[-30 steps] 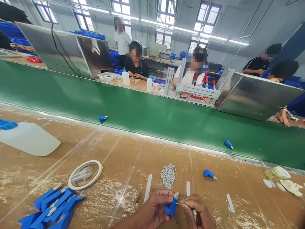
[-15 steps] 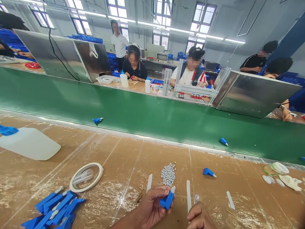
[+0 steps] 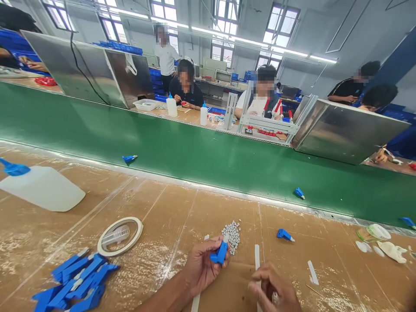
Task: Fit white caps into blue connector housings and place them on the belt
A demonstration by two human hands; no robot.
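Mid-assembly: left hand [image 3: 201,268] fingers closed around a blue plastic connector [image 3: 219,253], white tip up. Right hand [image 3: 274,290] curled at the near bench [image 3: 156,216] edge, apparently pinching something small, cannot tell what. Next likely calls for fitting a grey pellet from the pile [image 3: 231,232] into the tip.

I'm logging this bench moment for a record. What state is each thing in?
Left hand: closed on blue connector, raised.
Right hand: curled on the table; what it holds is unclear.
White bottle: lying on its side.
Grey pellets: heaped.
Blue parts: piled.
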